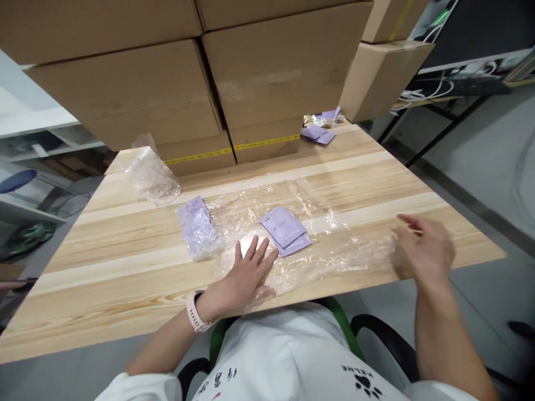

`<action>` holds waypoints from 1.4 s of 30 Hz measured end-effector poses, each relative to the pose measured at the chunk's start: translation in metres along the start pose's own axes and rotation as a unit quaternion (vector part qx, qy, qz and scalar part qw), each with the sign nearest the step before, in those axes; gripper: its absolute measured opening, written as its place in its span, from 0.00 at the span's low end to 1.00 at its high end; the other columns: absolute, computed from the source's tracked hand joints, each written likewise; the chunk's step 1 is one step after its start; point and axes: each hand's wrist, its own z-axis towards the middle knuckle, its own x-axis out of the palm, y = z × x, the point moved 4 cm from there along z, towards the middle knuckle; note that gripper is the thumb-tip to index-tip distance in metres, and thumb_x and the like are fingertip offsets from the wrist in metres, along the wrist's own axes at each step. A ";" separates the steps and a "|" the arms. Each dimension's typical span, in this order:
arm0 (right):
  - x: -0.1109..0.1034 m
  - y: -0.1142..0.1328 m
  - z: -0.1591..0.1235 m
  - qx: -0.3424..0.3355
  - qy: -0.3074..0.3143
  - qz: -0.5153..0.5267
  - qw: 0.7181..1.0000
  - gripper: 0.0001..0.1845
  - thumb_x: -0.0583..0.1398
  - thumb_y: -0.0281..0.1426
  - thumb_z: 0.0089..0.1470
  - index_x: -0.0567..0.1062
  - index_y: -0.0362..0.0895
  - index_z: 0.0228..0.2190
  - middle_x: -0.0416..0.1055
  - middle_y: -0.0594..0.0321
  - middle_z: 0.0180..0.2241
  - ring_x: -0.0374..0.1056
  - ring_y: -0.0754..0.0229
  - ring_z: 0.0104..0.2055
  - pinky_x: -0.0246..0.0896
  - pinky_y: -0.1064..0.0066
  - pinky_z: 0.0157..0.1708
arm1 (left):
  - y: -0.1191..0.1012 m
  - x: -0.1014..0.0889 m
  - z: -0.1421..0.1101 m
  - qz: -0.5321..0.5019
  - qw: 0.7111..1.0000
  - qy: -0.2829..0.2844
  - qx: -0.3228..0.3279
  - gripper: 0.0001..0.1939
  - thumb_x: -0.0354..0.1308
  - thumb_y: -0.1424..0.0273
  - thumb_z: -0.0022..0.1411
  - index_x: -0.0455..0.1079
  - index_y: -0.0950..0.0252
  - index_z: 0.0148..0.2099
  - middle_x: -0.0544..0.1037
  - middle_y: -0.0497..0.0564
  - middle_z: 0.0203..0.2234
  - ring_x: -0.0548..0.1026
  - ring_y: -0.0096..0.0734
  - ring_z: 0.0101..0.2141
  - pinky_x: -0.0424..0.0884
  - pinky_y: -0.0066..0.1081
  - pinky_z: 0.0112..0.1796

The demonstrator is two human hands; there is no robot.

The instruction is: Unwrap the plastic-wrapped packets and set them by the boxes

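A clear crinkled plastic sheet (326, 267) lies spread on the wooden table. My left hand (248, 273) presses flat on it with fingers spread. Under those fingertips is a pale flat patch, partly hidden. Just beyond the left hand, two purple sachets (284, 227) overlap on the plastic. To their left is a purple packet (195, 225), partly wrapped in clear plastic. At the right, my right hand (424, 248) is closed on the gathered end of the plastic sheet, near the table's front edge. Motion blurs its fingers a little.
Large cardboard boxes (284, 72) are stacked along the table's back. A crumpled clear plastic bag (152, 175) sits at the back left. More purple sachets (318, 133) lie by the boxes at the back right. A monitor (485, 33) stands on a desk beyond.
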 end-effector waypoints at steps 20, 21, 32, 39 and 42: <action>0.113 0.157 -0.036 -0.369 0.469 0.076 0.799 0.32 0.54 0.30 0.65 0.63 0.48 0.68 0.62 0.52 0.68 0.61 0.46 0.69 0.57 0.47 0.67 | -0.004 -0.009 -0.006 -0.054 0.998 0.039 -0.010 0.42 0.55 0.43 0.67 0.51 0.51 0.76 0.39 0.62 0.76 0.30 0.67 0.73 0.31 0.77 0.63; 0.111 0.156 -0.033 -0.354 0.448 0.089 0.816 0.31 0.55 0.28 0.63 0.67 0.47 0.66 0.68 0.52 0.65 0.66 0.46 0.65 0.61 0.46 0.64 | -0.003 -0.009 -0.006 -0.053 0.998 0.039 -0.011 0.41 0.55 0.43 0.67 0.52 0.51 0.76 0.40 0.62 0.76 0.30 0.67 0.73 0.31 0.77 0.63; 0.098 0.044 0.085 0.252 0.153 0.451 0.842 0.12 0.70 0.37 0.54 0.75 0.44 0.33 0.74 0.65 0.26 0.68 0.66 0.22 0.68 0.78 0.19 | -0.027 -0.049 -0.016 -0.037 0.999 0.005 0.031 0.10 0.55 0.65 0.72 0.75 0.63 0.47 0.79 0.58 0.47 0.76 0.51 0.51 0.68 0.54 0.54; 0.144 0.028 0.144 0.305 0.132 0.369 0.868 0.06 0.61 0.29 0.62 0.69 0.45 0.33 0.68 0.67 0.24 0.66 0.66 0.23 0.70 0.76 0.22 | -0.048 -0.101 0.066 -0.112 0.974 -0.128 0.152 0.20 0.48 0.59 0.77 0.69 0.63 0.62 0.68 0.60 0.66 0.66 0.46 0.65 0.66 0.47 0.61; 0.168 0.037 0.161 0.279 0.133 0.321 0.895 0.07 0.62 0.29 0.59 0.71 0.43 0.41 0.74 0.59 0.33 0.72 0.60 0.33 0.76 0.68 0.31 | -0.044 -0.093 0.133 -0.082 0.986 -0.099 0.108 0.29 0.53 0.62 0.75 0.57 0.66 0.72 0.55 0.65 0.72 0.54 0.53 0.72 0.56 0.54 0.67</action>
